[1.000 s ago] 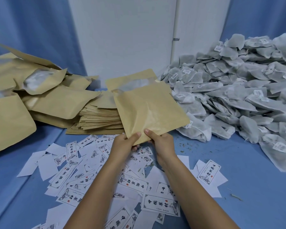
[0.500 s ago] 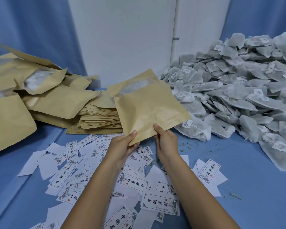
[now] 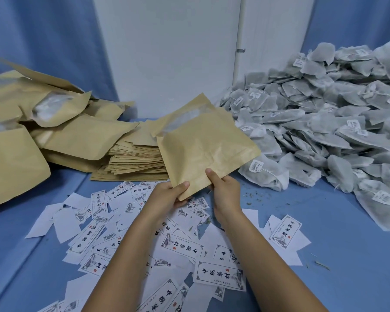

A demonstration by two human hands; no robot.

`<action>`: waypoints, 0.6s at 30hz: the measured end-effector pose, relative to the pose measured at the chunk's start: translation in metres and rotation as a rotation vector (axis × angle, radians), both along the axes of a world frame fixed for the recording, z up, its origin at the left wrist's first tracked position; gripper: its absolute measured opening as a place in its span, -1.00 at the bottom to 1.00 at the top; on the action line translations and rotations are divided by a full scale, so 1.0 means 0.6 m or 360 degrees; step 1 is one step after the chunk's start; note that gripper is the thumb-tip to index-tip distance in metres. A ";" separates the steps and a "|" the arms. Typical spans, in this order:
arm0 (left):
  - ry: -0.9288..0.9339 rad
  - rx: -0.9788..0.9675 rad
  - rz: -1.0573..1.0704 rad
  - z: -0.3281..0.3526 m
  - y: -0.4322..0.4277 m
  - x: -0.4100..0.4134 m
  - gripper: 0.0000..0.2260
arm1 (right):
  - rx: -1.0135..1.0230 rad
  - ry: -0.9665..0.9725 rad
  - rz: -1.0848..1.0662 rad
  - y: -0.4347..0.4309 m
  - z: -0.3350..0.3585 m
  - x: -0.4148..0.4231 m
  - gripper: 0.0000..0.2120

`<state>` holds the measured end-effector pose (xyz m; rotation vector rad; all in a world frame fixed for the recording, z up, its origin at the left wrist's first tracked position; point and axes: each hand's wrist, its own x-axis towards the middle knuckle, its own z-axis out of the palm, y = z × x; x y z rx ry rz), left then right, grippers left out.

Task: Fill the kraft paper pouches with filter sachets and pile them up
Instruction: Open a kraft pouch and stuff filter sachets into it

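Note:
Both hands hold one kraft paper pouch (image 3: 204,145) by its near edge, above the table's middle. My left hand (image 3: 167,197) pinches the lower left corner and my right hand (image 3: 223,190) grips the bottom edge beside it. The pouch tilts away from me, its mouth at the far end showing a pale lining. A big heap of grey filter sachets (image 3: 324,122) with small white tags fills the right side. Filled, puffy pouches (image 3: 61,131) lie piled at the left. A flat stack of empty pouches (image 3: 133,163) sits behind my left hand.
Many white printed labels (image 3: 178,246) and blank slips lie scattered over the blue table (image 3: 347,278) under my forearms. A white wall panel (image 3: 167,52) stands at the back between blue curtains. Small herb crumbs dot the cloth near the sachet heap.
The pouch has tipped a little further toward the sachet heap and my right hand has shifted its grip along the bottom edge. Both hands rose slightly.

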<state>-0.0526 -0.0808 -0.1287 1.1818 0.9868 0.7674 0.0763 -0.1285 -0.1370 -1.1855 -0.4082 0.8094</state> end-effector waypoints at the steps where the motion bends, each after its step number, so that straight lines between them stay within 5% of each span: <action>1: -0.0002 0.0012 -0.0004 0.000 0.001 -0.001 -0.84 | 0.0000 -0.0013 -0.0021 0.000 0.001 -0.001 -0.86; 7: 0.0221 0.0267 0.0109 -0.003 -0.002 0.001 -0.84 | -0.0157 -0.0102 0.0200 -0.002 0.000 -0.016 -0.83; 18: 0.0045 0.0188 0.0079 -0.004 0.001 0.000 -0.89 | -0.0119 -0.0033 0.0308 0.000 -0.003 -0.019 -0.85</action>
